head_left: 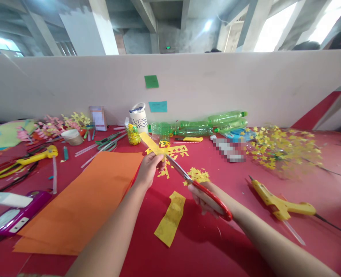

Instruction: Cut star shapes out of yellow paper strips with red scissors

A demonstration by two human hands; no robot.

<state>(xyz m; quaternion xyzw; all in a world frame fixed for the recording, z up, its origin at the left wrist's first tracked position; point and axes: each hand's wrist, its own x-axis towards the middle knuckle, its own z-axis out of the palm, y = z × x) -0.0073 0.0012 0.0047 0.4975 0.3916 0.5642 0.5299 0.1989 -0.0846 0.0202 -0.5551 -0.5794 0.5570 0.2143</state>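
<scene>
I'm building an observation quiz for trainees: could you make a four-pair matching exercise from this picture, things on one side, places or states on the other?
Things:
1. Scissors
2. Orange sheets
3. Green bottles
4. Left hand

Places or states:
A. Lying near the wall
B. Pinching a yellow strip
C. In the right hand
D. Beside the purple device

Pairs: 1-C; 2-D; 3-A; 4-B
</scene>
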